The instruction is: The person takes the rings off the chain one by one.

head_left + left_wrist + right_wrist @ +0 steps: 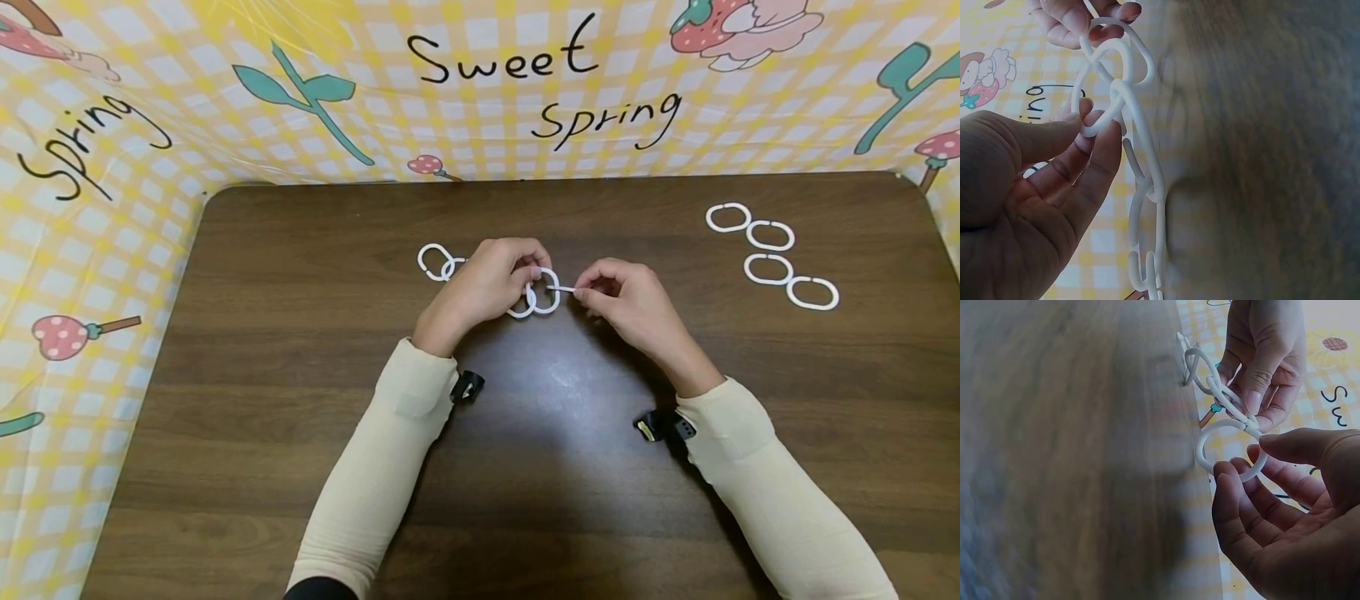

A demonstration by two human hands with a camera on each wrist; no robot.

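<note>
My left hand [486, 282] pinches the end link of a white plastic chain [1160, 225] between thumb and fingers. From that hand the chain trails leftward, its far end link [428, 273] showing past the wrist in the head view. My right hand [633, 307] pinches another white oval link [1200, 447], held edge-on to the head camera. In the left wrist view this link runs through the end link. The fingers of both hands cover parts of the links they hold.
Several loose white links [768, 269] lie at the back right of the brown wooden table [300, 467]. A yellow checked cloth [480, 125] hangs along the back and left edges. Black wrist cameras [468, 387] sit at both cream sleeves [375, 467].
</note>
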